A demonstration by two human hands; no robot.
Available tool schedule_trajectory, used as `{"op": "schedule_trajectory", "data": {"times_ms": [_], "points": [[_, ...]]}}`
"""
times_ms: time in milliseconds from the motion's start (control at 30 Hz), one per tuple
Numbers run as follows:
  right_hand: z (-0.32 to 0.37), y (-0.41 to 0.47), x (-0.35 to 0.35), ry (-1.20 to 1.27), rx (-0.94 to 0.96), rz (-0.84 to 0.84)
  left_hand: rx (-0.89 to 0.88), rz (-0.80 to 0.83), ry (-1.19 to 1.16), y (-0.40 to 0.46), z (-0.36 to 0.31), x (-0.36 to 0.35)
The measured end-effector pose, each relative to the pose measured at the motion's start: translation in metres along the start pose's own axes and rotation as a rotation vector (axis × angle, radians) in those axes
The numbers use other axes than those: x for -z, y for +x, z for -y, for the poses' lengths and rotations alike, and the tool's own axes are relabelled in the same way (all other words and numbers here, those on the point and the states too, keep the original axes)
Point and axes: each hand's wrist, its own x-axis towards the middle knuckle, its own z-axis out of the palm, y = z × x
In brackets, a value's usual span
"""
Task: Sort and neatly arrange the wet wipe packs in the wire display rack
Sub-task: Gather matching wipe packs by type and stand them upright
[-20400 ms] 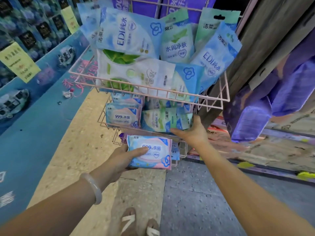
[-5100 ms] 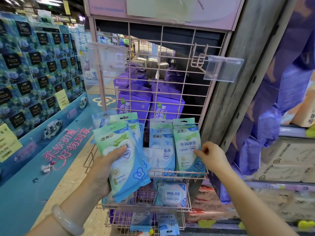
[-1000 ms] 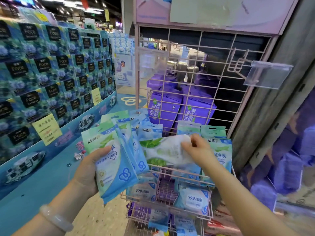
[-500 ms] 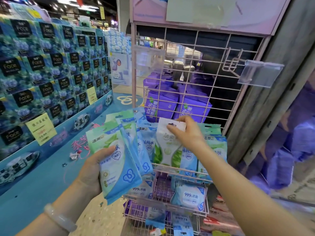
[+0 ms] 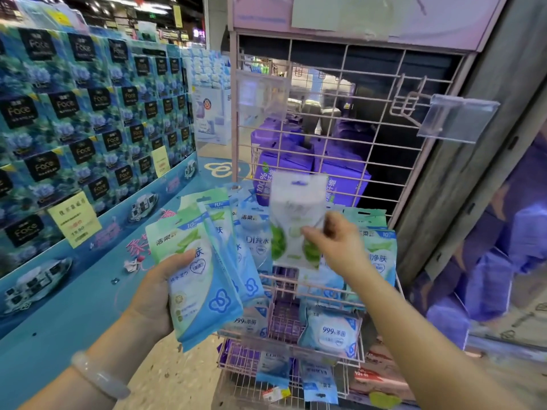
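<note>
We are now lifting the white leaf-print pack [image 5: 297, 223] clear of the top basket [image 5: 331, 294], right hand [image 5: 336, 247] pinching it, while our left hand [image 5: 161, 294] is still clamping the fanned blue packs [image 5: 204, 276] awaiting sorting.

Two hands are up at the pink wire rack [image 5: 349, 119]. One white pack with green leaves [image 5: 293, 229] is raised before it. Two "999" packs [image 5: 331, 332] lie in its middle basket, and two clear tag holders [image 5: 457, 118] hang from its grid.
</note>
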Motion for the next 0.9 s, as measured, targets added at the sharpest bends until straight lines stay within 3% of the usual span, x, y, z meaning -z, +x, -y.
{"op": "schedule_trajectory", "data": {"times_ms": [67, 133, 700, 900], "points": [[0.002, -0.003, 0.020, 0.303, -0.009, 0.024, -0.004, -0.013, 0.011, 0.000, 0.002, -0.001], [-0.002, -0.008, 0.034, 0.442, -0.006, 0.091, -0.024, -0.011, 0.033, 0.001, 0.004, -0.003], [-0.030, -0.062, 0.031, 0.431, -0.071, 0.213, 0.035, 0.094, 0.132, -0.029, 0.037, -0.013], [-0.040, -0.094, 0.016, 0.421, -0.120, 0.282, 0.065, 0.014, 0.123, -0.055, 0.052, 0.006]]}}
